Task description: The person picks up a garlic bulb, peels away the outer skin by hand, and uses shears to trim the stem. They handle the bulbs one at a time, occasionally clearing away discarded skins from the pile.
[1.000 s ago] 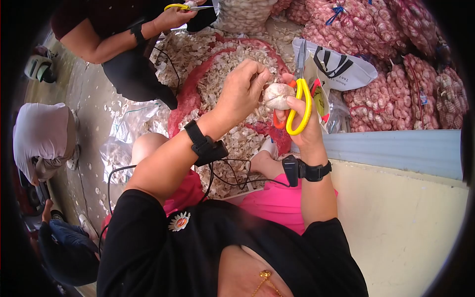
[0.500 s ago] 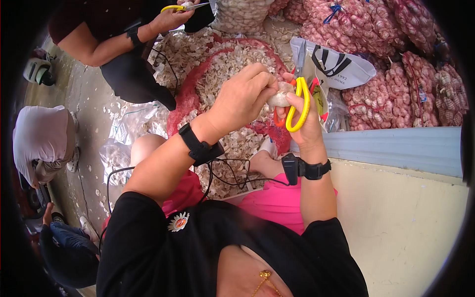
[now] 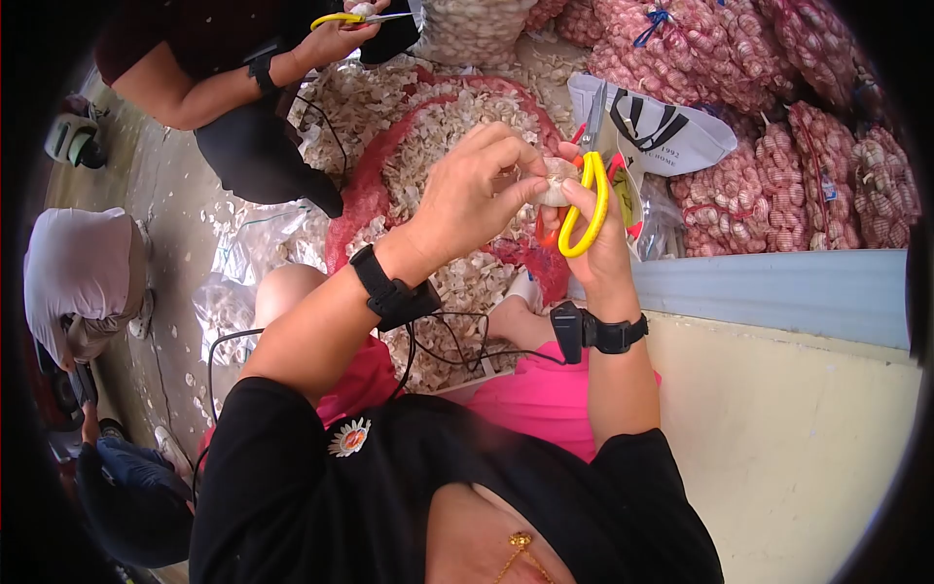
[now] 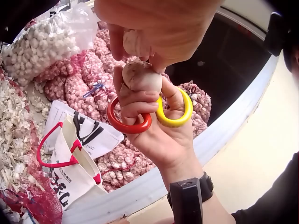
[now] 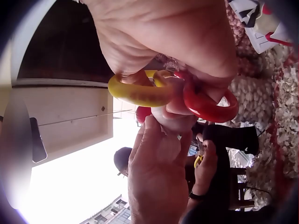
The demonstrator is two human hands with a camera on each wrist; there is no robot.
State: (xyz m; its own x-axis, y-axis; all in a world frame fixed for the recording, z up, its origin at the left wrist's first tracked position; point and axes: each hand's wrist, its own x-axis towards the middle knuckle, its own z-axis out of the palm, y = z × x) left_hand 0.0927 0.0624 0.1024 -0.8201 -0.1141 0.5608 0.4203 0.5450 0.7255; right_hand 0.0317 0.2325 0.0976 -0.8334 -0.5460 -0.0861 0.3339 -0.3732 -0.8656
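Sacks of garlic lie piled at the far right, their net presumably serving to hold the bulbs together. The heap of dry skins spreads in front of the seated person, with red net along its left side; its nearness would let loose skin fall among the rest. A white bag lies between heap and sacks. The left hand reaches in from the left, its fingers drawn together in a pinch at the bulb. The right hand holds two things: its fingers grip the bulb and pass through the loops of the scissors. The blades point away, likely so that they do not hinder the pinch. The bulb is held aloft between the hands, at the heap's right side. A pale piece, perhaps skin, shows between the left fingers.
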